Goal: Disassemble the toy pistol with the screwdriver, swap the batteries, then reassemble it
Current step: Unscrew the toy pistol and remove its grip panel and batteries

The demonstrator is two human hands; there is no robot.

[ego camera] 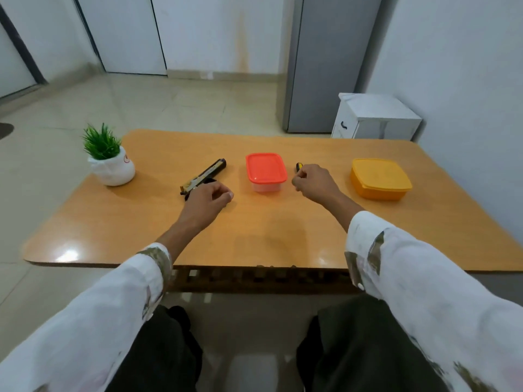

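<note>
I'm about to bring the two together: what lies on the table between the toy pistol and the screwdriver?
Only the red-lidded container, lid on, stands between the toy pistol and the screwdriver, as the head view shows.

The pistol (208,173) lies flat on the counter (254,236), left of centre, in one piece. It is black with a gold-patterned slide. The muzzle points away and to the right; the butt end is nearer and partly hidden. Of the screwdriver (298,166) only a black-and-yellow end shows, right of centre.
</note>
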